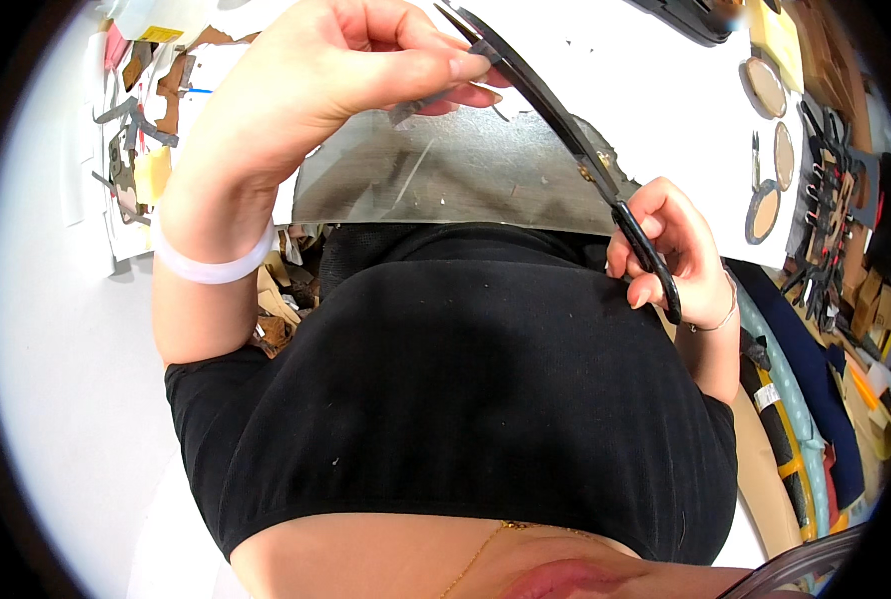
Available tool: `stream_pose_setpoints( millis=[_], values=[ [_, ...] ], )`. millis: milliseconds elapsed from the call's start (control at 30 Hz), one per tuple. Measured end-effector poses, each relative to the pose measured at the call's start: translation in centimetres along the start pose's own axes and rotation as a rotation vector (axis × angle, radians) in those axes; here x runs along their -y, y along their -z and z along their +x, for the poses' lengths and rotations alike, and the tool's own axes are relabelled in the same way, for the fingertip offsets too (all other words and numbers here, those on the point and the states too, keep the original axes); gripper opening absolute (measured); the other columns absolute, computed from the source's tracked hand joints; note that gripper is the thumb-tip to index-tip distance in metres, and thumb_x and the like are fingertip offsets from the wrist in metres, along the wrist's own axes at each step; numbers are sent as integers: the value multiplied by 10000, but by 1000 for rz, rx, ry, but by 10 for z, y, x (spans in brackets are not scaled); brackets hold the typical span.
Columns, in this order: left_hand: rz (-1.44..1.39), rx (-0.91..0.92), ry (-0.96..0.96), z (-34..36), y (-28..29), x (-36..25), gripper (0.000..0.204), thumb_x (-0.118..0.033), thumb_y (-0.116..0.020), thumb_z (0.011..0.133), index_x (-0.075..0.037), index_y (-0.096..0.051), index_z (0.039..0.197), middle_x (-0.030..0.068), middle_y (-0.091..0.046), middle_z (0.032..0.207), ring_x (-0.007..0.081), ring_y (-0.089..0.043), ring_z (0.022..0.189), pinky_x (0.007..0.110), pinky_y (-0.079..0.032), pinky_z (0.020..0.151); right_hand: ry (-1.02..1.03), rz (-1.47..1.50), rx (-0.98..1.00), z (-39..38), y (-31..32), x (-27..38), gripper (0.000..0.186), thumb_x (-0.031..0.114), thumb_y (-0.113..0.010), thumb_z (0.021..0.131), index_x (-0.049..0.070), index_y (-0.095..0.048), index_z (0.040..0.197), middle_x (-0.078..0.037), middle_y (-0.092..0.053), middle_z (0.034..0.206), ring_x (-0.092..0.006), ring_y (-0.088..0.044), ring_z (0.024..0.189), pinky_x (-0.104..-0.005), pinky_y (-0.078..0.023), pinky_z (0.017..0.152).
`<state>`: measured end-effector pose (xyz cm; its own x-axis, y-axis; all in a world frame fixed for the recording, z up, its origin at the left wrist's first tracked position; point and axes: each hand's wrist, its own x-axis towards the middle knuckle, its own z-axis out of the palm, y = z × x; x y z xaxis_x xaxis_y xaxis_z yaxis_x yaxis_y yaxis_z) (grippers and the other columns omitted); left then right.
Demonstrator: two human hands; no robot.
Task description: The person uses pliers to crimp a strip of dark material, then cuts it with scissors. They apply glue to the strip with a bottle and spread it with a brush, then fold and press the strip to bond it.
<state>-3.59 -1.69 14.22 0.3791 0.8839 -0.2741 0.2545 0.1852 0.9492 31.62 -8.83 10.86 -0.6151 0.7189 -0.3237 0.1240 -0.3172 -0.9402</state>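
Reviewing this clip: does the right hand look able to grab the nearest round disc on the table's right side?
Probably not freely: the right hand is holding the scissors by the handles. Otherwise, the disc lies close by, with nothing apparent in between.

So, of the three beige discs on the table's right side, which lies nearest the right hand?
The bottom disc in the picture: it lies closest to the right hand, which holds the scissors, while the middle disc and top disc lie farther up.
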Motion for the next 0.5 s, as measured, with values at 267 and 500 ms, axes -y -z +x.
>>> stream_pose_setpoints(
  millis=[267, 500],
  values=[
    [-157, 34, 50, -2, -3, -5, 175, -152, -787, 914, -52, -673, 826, 70, -745, 962, 174, -757, 948, 257, -570, 817, -14, -1, -13, 0, -4, 4, 574, 225, -955, 743, 66, -488, 1036, -27, -651, 774, -71, -613, 696, -201, -419, 575],
    [-103, -24, 24, -4, -2, 0, 200, -151, -796, 908, -65, -664, 785, 17, -705, 904, 84, -679, 810, 214, -493, 719, 20, 0, -3, 1, -5, 2, 563, 199, -950, 749, 64, -482, 1032, -28, -650, 767, -70, -617, 692, -197, -419, 578]
  ],
)
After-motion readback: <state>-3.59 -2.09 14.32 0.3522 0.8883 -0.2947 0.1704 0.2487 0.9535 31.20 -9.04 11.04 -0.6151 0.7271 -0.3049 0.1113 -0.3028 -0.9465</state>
